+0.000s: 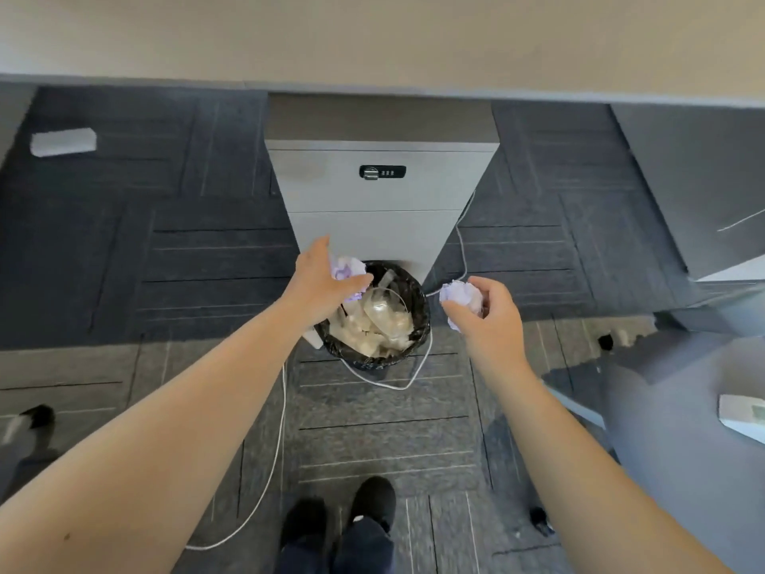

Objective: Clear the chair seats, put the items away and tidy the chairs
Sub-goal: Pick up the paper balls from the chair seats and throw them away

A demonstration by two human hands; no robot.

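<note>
Two dark shoes point(343, 519) stand on grey carpet point(372, 441) at the bottom edge, and both bare forearms reach forward and down from there. The right hand point(482, 321) is held just right of the bin, knuckles up, its fingers and thumb curled round a crumpled wad point(459, 294) of pale lilac paper that bulges out past the fingertips. The left hand point(327, 279) hangs over the bin's left rim, palm turned inward, fingers together and bent round a second ball point(347, 268) of the same wrinkled paper; whether it pinches the ball tightly or only cups it cannot be told. The bin point(418, 325) is small and round, lined with a glossy black bag, and holds clear crinkled plastic and pale scraps heaped nearly to the rim. A thin white cable point(277, 428) loops across the carpet around the bin's near side. Just behind the bin stands a smooth grey metal cabinet point(385, 192) with flat drawer fronts and a small dial lock point(382, 172). Beyond it runs a plain beige wall point(372, 35).
</note>
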